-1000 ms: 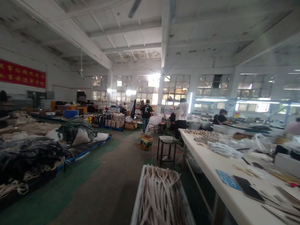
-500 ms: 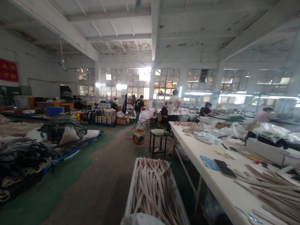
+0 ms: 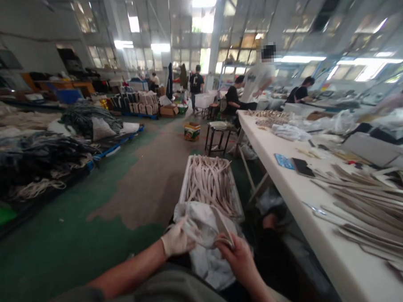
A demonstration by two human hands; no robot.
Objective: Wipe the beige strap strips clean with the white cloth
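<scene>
My left hand (image 3: pixel 177 239), in a pale glove, is closed on a light strip at the bottom centre. To its right, my bare right hand (image 3: pixel 235 252) grips a beige strap (image 3: pixel 222 222) between thumb and fingers. Both hands are over a white cloth or bag (image 3: pixel 206 262) on my lap. Just beyond them stands a white crate (image 3: pixel 182 181) filled with long beige straps (image 3: pixel 207 182).
A long white table (image 3: pixel 272 163) on the right holds a phone (image 3: pixel 301 167), scissors (image 3: pixel 313 207) and strap bundles (image 3: pixel 367 210). A black stool (image 3: pixel 217 134) and a carton (image 3: pixel 191 132) stand ahead. Dark piles (image 3: pixel 31 163) lie on the left; several people are further back.
The view has tilted down. Both my hands have come into view with strips in them. The person in the white top has turned, and a seated person in black shows more fully.
</scene>
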